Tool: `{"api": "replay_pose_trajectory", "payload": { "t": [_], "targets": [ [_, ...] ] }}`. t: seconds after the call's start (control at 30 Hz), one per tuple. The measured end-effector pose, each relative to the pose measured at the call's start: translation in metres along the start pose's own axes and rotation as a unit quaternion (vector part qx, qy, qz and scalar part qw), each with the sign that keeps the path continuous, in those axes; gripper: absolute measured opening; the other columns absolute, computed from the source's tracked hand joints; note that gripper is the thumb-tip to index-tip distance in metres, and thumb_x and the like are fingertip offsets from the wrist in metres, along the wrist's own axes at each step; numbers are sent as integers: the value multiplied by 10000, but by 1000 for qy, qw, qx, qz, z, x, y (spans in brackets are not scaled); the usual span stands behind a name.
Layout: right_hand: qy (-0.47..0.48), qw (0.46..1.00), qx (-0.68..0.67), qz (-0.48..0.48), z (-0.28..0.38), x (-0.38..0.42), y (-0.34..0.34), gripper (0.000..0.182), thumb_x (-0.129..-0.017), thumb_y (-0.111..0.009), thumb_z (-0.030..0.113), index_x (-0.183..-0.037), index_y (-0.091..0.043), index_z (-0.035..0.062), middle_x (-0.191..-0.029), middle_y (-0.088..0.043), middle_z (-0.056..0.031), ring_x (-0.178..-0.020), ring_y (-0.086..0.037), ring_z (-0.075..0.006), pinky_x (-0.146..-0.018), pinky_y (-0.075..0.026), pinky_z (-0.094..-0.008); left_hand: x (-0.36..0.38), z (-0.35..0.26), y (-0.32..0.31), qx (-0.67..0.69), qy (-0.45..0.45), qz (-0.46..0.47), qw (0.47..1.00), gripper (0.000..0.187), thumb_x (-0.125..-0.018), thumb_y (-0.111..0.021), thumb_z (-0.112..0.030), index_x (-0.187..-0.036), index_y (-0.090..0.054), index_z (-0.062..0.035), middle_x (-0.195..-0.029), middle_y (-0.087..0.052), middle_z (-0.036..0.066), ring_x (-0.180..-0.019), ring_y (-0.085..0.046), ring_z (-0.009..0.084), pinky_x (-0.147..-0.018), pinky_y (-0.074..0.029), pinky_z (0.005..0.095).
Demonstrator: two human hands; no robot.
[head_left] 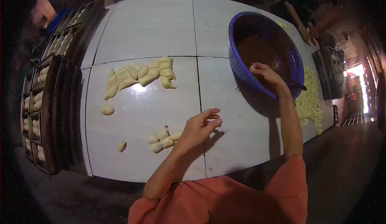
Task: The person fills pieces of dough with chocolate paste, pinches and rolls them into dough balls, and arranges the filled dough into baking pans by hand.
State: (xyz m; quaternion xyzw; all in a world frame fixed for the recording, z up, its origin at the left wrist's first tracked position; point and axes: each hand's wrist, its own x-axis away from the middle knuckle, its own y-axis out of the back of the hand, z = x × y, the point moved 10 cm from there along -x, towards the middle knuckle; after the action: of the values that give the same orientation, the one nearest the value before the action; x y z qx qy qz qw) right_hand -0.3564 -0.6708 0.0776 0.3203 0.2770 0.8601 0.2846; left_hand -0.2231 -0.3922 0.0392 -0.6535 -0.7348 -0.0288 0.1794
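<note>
Orange sleeves [225,200] frame both arms: left hand [199,127] hovers open and empty just beside a small dough clump [163,140] on the table [148,27] — handy for filling — while right hand [265,73], fingers curled, dips into the blue bowl [241,31] of brown paste [257,51], grasp unclear.

text: none legible | labels: none | numbers: none | signs: none
</note>
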Motion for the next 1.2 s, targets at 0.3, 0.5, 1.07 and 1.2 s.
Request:
{"api": "replay_pose_trajectory", "payload": {
  "t": [0.3,0.5,1.07,1.2],
  "targets": [
    [157,776,-608,-61,103,65,-36,160,-1000,-607,177,-1105,-577,60,-956,-614,-11,-864,-662,-101,-715,-589,-251,-32,-49,-32,181,-67,6,981,512,-1014,-568,-410,-1363,-550,-36,-1232,-656,81,-1111,-629,184,-922,-509,334],
    [118,755,-645,-22,134,66,-136,145,-977,-626,141,-1087,-582,59,-950,-632,-41,-833,-644,-113,-734,-561,-255,-8,-24,30,332,-81,-94,935,411,-997,-613,-366,-1246,-622,-40,-1146,-678,76,-989,-666,157,-922,-537,333],
    [130,884,-431,-126,180,71,-246,169,-932,-711,152,-1040,-721,22,-978,-660,-12,-821,-581,-101,-729,-474,-257,60,-10,139,212,-93,-223,947,370,-915,-740,-232,-1191,-688,9,-1012,-719,89,-855,-667,142,-767,-560,262],
    [113,895,-429,-41,193,86,-248,250,-968,-657,136,-1194,-689,34,-1016,-649,9,-888,-553,-68,-775,-468,-244,69,-16,141,262,-13,-194,945,346,-923,-726,-234,-1158,-692,18,-979,-713,85,-864,-676,144,-712,-581,281]
  ]
}}
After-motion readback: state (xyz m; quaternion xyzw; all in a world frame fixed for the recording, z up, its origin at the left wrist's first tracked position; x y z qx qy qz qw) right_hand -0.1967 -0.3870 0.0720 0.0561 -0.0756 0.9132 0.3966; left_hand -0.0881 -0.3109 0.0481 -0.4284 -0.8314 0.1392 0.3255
